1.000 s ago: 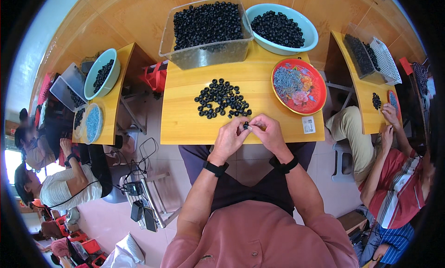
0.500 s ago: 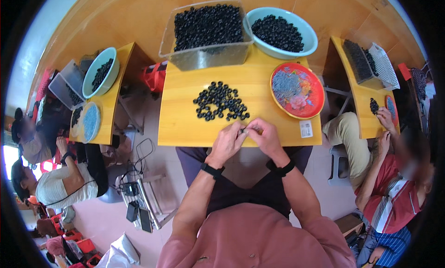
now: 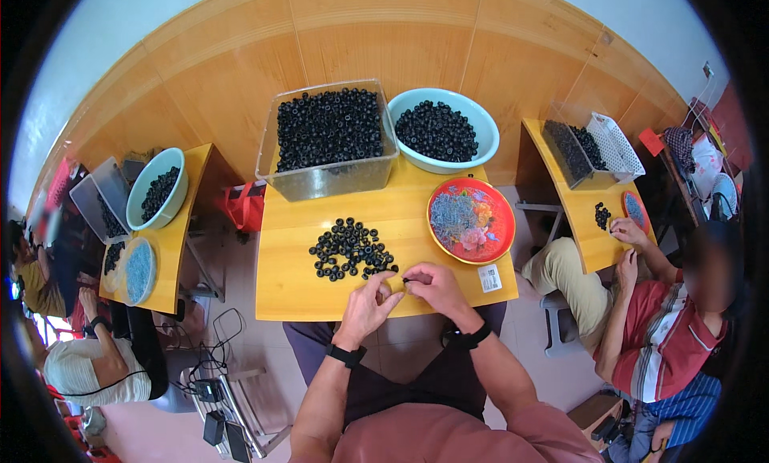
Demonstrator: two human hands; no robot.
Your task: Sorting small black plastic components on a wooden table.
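Note:
My right hand [image 3: 432, 289] is closed in a pinch on a small black ring [image 3: 407, 280] near the front edge of the yellow table [image 3: 280, 295]. Beside it, my left hand [image 3: 368, 309] has its thumb and forefinger apart, and nothing shows between them. Just beyond my fingertips lies a loose pile of black rings [image 3: 346, 259]. To the right of the pile, a red flowered tray [image 3: 505, 223] holds a heap of small grey-blue pieces [image 3: 451, 215], too small to name.
At the table's back stand a clear plastic bin [image 3: 320, 183] and a light blue basin [image 3: 486, 134], both full of black rings. A white label [image 3: 489, 278] lies by the right edge. Co-workers sit at side tables [image 3: 172, 263] left and right. Cables [image 3: 220, 335] lie at lower left.
The view has tipped upward, so the table sits lower in the picture. My hands, together before, have moved slightly apart, and the black ring is now in my right fingertips.

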